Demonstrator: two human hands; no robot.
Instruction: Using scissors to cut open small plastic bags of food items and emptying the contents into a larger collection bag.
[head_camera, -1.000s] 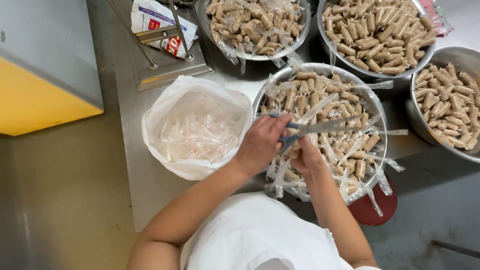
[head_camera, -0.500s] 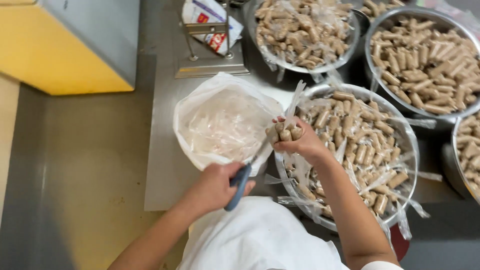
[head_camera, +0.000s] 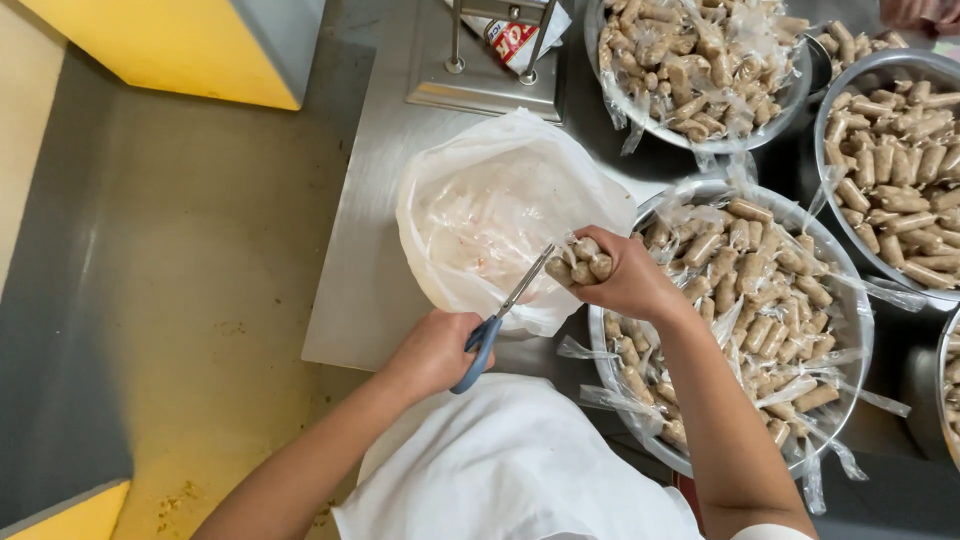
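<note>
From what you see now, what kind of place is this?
Probably a small food-packing workshop: metal bowls full of wrapped brown rolls on a steel table, and scissors for trimming.

The person wears a plain white apron (head_camera: 510, 465) over the lap, smooth with soft folds. Both forearms are bare, with no sleeves, gloves, rings or watch. A white edge of cloth shows at the right elbow.

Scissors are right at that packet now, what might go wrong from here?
The scissors in the left hand point at the fingers of the right hand gripping the small packet of rolls: a nick seems possible. Trimmed plastic might miss the white bag and fall among the rolls in the metal bowl.
</note>
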